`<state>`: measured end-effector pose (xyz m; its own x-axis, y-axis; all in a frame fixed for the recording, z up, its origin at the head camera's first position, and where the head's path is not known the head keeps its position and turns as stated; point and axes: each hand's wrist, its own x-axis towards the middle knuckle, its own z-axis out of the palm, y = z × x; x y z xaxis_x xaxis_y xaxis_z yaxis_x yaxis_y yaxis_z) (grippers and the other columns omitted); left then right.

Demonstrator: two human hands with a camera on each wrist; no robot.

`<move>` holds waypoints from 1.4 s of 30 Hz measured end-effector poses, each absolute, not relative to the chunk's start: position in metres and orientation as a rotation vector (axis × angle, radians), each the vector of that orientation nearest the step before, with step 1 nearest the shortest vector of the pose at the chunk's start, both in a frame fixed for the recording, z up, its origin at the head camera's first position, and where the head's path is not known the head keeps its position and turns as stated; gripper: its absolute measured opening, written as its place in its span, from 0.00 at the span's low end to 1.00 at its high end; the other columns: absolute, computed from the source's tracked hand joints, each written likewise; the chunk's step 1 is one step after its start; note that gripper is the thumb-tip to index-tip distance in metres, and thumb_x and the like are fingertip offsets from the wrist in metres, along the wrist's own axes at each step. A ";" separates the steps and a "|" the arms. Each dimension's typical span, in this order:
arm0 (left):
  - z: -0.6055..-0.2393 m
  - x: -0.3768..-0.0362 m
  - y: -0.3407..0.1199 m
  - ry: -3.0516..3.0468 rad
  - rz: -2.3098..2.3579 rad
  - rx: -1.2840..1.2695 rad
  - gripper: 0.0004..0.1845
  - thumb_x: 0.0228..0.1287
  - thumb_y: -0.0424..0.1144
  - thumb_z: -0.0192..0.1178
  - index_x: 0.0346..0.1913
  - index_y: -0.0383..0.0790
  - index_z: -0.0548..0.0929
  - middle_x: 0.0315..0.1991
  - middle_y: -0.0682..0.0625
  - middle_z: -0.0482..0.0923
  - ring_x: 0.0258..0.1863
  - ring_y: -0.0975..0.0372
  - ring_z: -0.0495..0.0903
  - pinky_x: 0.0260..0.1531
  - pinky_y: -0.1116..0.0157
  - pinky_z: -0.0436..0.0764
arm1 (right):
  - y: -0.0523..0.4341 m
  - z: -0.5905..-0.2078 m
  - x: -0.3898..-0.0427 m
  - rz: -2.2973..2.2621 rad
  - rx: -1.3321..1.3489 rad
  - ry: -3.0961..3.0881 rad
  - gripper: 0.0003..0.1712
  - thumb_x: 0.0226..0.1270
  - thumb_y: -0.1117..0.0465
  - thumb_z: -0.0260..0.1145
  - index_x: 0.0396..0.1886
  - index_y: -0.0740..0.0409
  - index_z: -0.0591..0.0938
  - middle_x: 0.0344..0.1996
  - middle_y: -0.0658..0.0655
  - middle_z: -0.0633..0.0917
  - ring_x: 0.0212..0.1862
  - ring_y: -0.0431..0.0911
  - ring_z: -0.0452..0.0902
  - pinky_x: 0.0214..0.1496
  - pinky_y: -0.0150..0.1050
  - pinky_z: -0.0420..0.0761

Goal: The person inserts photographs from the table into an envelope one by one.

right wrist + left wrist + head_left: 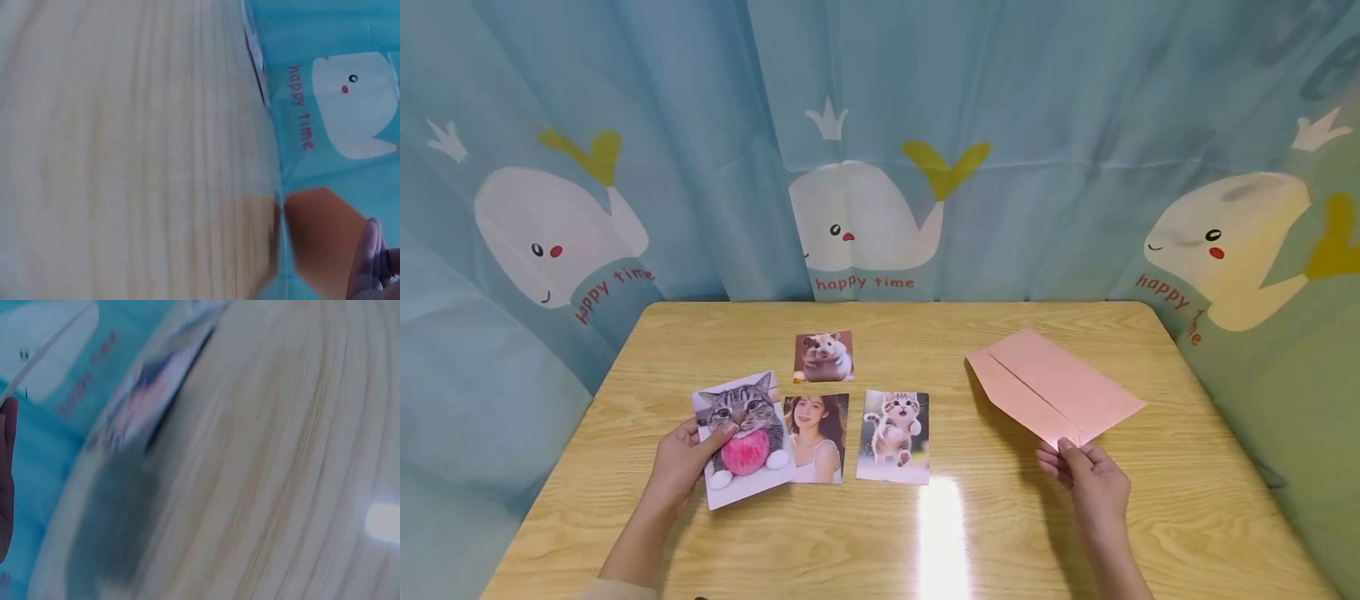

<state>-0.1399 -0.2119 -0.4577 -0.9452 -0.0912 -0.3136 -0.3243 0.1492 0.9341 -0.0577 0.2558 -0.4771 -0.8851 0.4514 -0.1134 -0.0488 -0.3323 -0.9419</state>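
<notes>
My left hand [681, 462] grips a photo card of a tabby cat with a pink ball [747, 450], thumb on its picture side. The card overlaps the left edge of a portrait photo [820, 437] in the head view. At the right, my right hand [1096, 487] pinches the near corner of a pink envelope [1060, 383], thumb on top. The envelope is tilted, its flap seam facing up. In the right wrist view the envelope [322, 237] is blurred beside the fingers [369, 250]. Only a thin card edge [53, 344] shows in the left wrist view.
A hamster photo [825, 358] lies behind the portrait, and a kitten photo [893, 437] lies to its right. All rest on the wooden table [1000, 517], which carries a bright glare streak. A blue whale-print curtain [700, 167] hangs around the table's back and sides.
</notes>
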 end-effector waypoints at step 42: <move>-0.462 -0.153 -0.014 1.921 2.356 -0.082 0.20 0.60 0.30 0.61 0.55 0.23 0.73 0.49 0.34 0.80 0.43 0.64 0.81 0.45 0.67 0.81 | 0.168 -0.511 -0.044 2.144 0.009 -1.225 0.06 0.65 0.79 0.53 0.32 0.75 0.77 0.29 0.64 0.87 0.29 0.49 0.86 0.34 0.38 0.84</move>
